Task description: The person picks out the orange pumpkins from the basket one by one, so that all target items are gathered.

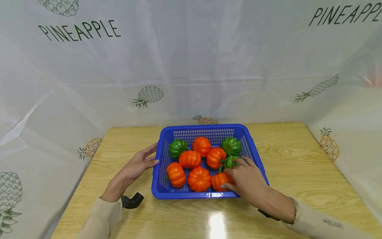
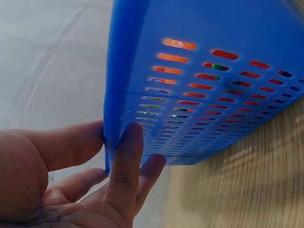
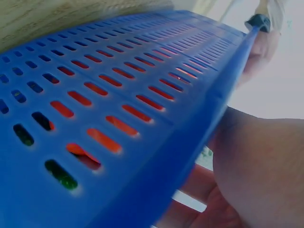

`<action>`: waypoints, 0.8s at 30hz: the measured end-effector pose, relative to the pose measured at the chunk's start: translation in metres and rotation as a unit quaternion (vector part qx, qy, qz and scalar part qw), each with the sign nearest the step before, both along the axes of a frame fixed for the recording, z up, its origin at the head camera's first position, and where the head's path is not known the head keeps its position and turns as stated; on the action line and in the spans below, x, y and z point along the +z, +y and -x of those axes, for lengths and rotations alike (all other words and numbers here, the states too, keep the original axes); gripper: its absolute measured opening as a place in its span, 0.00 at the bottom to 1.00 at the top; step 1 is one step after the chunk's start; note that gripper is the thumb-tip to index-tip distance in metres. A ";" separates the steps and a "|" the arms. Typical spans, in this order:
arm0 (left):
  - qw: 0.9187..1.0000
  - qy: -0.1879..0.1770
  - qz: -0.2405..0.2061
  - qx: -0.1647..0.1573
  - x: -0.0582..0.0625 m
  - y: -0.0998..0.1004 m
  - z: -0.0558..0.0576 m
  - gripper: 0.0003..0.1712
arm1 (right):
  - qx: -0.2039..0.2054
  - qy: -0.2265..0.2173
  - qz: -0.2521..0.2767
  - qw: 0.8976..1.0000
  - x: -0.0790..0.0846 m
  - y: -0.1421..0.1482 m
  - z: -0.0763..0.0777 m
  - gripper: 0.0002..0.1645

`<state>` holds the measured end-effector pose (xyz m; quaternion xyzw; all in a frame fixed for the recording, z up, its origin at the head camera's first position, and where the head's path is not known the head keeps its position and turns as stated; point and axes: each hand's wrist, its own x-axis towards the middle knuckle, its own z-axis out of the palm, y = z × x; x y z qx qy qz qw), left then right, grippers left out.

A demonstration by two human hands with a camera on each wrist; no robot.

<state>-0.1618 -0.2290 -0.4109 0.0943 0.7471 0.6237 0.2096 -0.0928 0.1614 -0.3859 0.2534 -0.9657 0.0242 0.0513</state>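
A blue plastic basket (image 1: 209, 195) with slotted walls stands on the table, holding several small orange pumpkins (image 1: 199, 179) and three green ones, among them a green pumpkin (image 1: 231, 146) at the back right. My left hand (image 1: 137, 167) is at the basket's left side; the left wrist view shows its thumb and fingers (image 2: 124, 175) pinching the rim. My right hand (image 1: 247, 177) reaches over the right wall, thumb and fingers around the orange pumpkin (image 1: 221, 180) in the front right corner. Its other fingers lie over a green pumpkin (image 1: 229, 162) just behind. In the right wrist view the basket wall hides the fingertips.
The wooden table (image 1: 286, 149) extends on both sides of the basket and in front of it. A white sheet (image 1: 191, 66) printed with pineapples hangs behind and along the sides. A black wrist device (image 1: 132, 201) sticks out by the left wrist.
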 end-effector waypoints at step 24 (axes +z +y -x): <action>0.999 -0.023 0.001 0.049 0.004 0.004 -0.002 0.42 | 0.132 0.250 0.141 0.949 -0.009 0.034 0.005 0.40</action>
